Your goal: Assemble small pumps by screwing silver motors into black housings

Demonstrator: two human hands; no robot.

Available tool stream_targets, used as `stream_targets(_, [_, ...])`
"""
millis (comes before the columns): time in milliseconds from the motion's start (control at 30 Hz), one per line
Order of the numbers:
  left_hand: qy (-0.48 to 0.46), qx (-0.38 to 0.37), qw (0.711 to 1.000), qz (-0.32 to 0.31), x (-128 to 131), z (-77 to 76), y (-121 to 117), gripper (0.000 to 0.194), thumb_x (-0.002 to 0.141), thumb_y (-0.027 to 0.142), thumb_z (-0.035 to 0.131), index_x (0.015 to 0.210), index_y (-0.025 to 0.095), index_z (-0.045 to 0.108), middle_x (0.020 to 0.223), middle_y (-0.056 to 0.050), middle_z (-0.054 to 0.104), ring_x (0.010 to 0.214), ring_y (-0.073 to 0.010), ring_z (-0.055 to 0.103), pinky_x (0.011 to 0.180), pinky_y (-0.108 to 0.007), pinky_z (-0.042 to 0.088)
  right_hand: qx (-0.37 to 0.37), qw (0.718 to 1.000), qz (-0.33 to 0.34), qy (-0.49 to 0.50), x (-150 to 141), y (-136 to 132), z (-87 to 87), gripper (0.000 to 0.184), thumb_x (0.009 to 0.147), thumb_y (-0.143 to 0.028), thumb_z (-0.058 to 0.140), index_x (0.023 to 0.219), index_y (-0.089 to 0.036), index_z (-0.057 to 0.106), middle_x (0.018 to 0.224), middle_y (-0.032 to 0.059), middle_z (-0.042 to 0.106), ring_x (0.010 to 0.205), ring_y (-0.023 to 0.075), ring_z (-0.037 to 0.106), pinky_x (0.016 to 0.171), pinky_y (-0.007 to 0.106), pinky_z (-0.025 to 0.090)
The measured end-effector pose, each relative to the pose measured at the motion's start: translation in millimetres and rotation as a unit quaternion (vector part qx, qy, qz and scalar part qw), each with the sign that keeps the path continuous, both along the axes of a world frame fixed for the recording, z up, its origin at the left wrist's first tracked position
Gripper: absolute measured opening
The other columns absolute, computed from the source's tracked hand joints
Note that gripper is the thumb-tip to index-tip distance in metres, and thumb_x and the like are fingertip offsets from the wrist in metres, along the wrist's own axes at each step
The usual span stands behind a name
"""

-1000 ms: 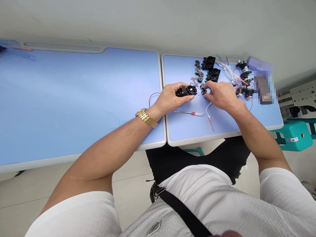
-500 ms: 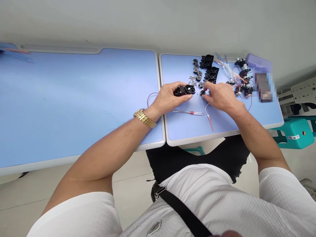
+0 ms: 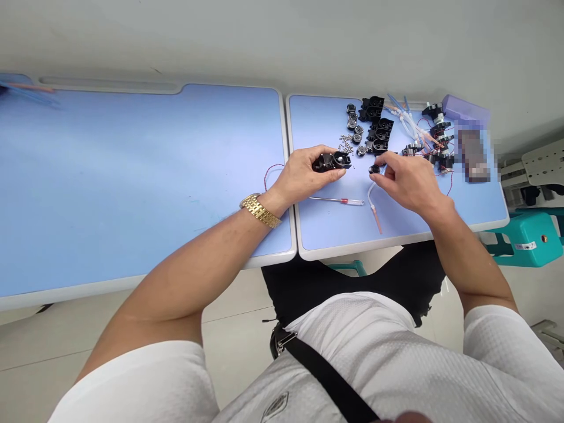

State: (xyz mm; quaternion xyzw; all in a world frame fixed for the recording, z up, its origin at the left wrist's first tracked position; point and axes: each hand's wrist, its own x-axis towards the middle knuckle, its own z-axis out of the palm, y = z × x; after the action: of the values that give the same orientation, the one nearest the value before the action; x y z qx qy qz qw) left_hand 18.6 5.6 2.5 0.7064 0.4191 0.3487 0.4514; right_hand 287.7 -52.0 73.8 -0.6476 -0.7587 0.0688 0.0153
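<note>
My left hand [image 3: 304,174] is closed around a black plastic housing [image 3: 331,161], whose round open end faces right. A red twisted wire [image 3: 267,174] curls out behind that wrist. Between the thumb and finger of my right hand [image 3: 408,179] is a small round black part [image 3: 374,169], held a short way right of the housing. Just beyond lie a pile of small screws [image 3: 346,144] and several similar round parts [image 3: 351,124]. A screwdriver [image 3: 348,201] with a clear handle and red collar lies nearer me.
Several black housings [image 3: 379,134] stand at the back, with white and blue tubes [image 3: 409,122] beside them. Wired black assemblies [image 3: 440,138], a purple case [image 3: 466,110] and a blurred dark object [image 3: 474,154] are at the right. A tube with an orange end [image 3: 376,218] lies near the front.
My right hand has moved right, away from the housing, with the small round black part in its fingers. My left hand keeps its hold, nearly still.
</note>
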Motion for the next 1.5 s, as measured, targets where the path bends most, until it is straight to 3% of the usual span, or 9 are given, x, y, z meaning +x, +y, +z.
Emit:
stream_targets(200, [0.014,0.004,1.000,0.001,0,-3.5,0,0.053,0.085,0.059,0.089,0.123,0.022,0.089,0.103,-0.005,0.085,0.090,-0.0226,0.072,0.082,-0.035,0.058,-0.057,0.998,-0.005,0.011,20,-38,-6.8,0.031,0.109,-0.036,0.069,0.134,-0.023,0.083,0.097,0.0064,0.089,0.092,0.0307,0.080,0.077,0.038,0.037])
stream_targets(367, [0.017,0.006,1.000,0.009,-1,-3.0,0,0.051,0.086,0.058,0.089,0.122,0.021,0.089,0.107,-0.006,0.086,0.095,-0.0237,0.074,0.088,-0.036,0.060,-0.081,0.996,0.009,0.026,14,-35,-18.0,0.028,0.112,-0.038,0.068,0.133,-0.024,0.082,0.105,0.0077,0.090,0.097,0.0304,0.079,0.079,0.038,0.037])
stream_targets(600, [0.025,0.007,1.000,0.004,-1,-1.3,0,0.052,0.086,0.057,0.088,0.123,0.022,0.088,0.107,-0.005,0.086,0.097,-0.0244,0.075,0.088,-0.037,0.061,-0.078,0.996,0.019,0.030,13,-31,-19.7,0.028,0.112,-0.040,0.069,0.132,-0.025,0.082,0.102,0.0075,0.090,0.098,0.0314,0.080,0.080,0.038,0.040])
stream_targets(733, [0.013,0.004,1.000,-0.001,0,-2.2,1,0.052,0.086,0.058,0.088,0.124,0.022,0.089,0.108,-0.006,0.086,0.095,-0.0237,0.074,0.086,-0.036,0.060,-0.049,0.997,0.017,0.062,22,-33,-16.0,0.032,0.114,-0.045,0.069,0.134,-0.024,0.081,0.100,0.0065,0.088,0.096,0.0302,0.080,0.085,0.039,0.049])
stream_targets(867, [0.009,0.006,1.000,-0.007,0,-2.9,1,0.054,0.086,0.059,0.089,0.124,0.021,0.090,0.107,-0.007,0.086,0.094,-0.0239,0.074,0.085,-0.037,0.059,0.040,0.994,0.051,0.090,25,-35,-10.0,0.046,0.116,-0.053,0.067,0.145,-0.019,0.079,0.147,0.0169,0.083,0.106,0.0300,0.081,0.099,0.043,0.060])
stream_targets(933, [0.004,0.008,1.000,-0.006,0,-3.2,1,0.054,0.085,0.060,0.090,0.123,0.021,0.090,0.107,-0.007,0.086,0.094,-0.0243,0.074,0.085,-0.037,0.060,0.029,0.994,0.080,0.073,21,-36,-9.4,0.058,0.115,-0.059,0.070,0.158,-0.020,0.072,0.172,0.0202,0.070,0.122,0.0338,0.081,0.102,0.045,0.062])
stream_targets(1033, [-0.001,0.008,1.000,-0.007,0,-3.6,1,0.054,0.086,0.061,0.090,0.123,0.021,0.090,0.108,-0.007,0.087,0.094,-0.0245,0.075,0.085,-0.037,0.061,-0.035,0.994,0.103,0.021,10,-35,-12.3,0.075,0.110,-0.063,0.075,0.171,-0.021,0.061,0.185,0.0223,0.057,0.146,0.0424,0.073,0.099,0.050,0.065])
stream_targets(1133, [0.000,0.009,1.000,-0.008,0,-3.5,1,0.053,0.087,0.059,0.091,0.124,0.021,0.090,0.108,-0.007,0.087,0.094,-0.0244,0.075,0.084,-0.036,0.060,-0.060,0.994,0.094,-0.022,4,-34,-15.3,0.083,0.106,-0.064,0.079,0.173,-0.020,0.057,0.184,0.0240,0.057,0.149,0.0453,0.072,0.095,0.052,0.065])
stream_targets(1500, [0.003,0.007,1.000,-0.009,0,-3.0,0,0.057,0.087,0.058,0.091,0.126,0.017,0.091,0.104,-0.007,0.085,0.090,-0.0221,0.071,0.080,-0.033,0.056,-0.040,0.993,0.097,-0.047,17,-38,-20.2,0.072,0.102,-0.059,0.090,0.155,-0.018,0.065,0.172,0.0254,0.066,0.137,0.0459,0.077,0.097,0.056,0.068])
